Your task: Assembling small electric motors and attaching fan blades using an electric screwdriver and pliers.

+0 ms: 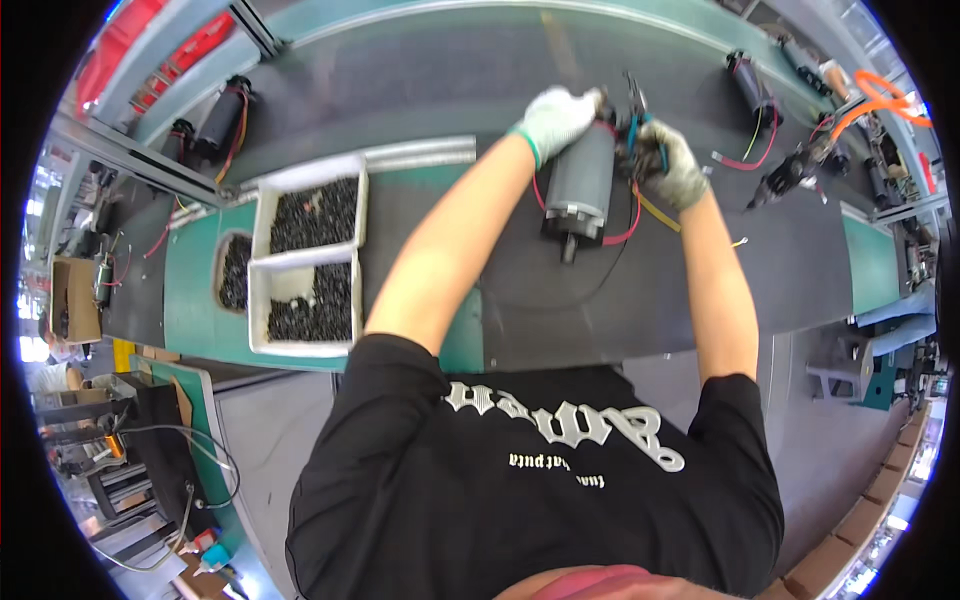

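Observation:
A grey cylindrical electric motor (582, 185) lies on the dark work surface, its shaft end toward me. My left hand (558, 122), in a white glove with a green cuff, is closed on the motor's far end; the fingertips are partly hidden. Beside the motor's right side, my right hand (673, 167), in a soiled glove, is wrapped round pliers (638, 103) with blue handles. The pliers' jaws point away from me. Red wire (622, 236) and yellow wire (657, 213) trail around the motor's near right side.
Two white bins (258, 310) of small black parts stand at left, with more such parts in a recess (234, 272). Other motors lie far left (222, 120) and far right (752, 85). A dark power tool (790, 175) near an orange coiled hose (880, 95) is at right.

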Motion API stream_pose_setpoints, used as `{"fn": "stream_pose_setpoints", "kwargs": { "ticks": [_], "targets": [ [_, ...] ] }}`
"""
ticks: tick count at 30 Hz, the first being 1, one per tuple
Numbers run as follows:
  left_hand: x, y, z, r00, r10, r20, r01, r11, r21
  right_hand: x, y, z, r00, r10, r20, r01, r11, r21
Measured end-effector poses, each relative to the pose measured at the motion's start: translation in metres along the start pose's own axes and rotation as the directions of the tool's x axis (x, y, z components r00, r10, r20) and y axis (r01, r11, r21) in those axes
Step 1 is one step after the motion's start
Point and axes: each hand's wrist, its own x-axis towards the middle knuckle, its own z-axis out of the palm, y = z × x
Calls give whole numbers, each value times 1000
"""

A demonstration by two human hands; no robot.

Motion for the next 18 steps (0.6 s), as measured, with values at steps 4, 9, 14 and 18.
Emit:
{"fn": "stream_pose_setpoints", "kwargs": {
  "ticks": [4,9,14,18],
  "targets": [
    [-16,11,-4,985,46,-166,-41,999,36,-14,-11,5,990,-144,6,144,990,-11],
    [-132,44,-32,867,373,-330,-437,887,-147,-157,-45,97,940,-335,70,275,617,-738],
    [-142,20,-32,601,663,-447,-792,567,-225,-170,-79,135,808,-303,506,426,-293,-856],
    [-136,16,-29,513,742,-432,-858,464,-221,-171,-83,172,921,-218,324,223,-388,-894]
  ]
}}
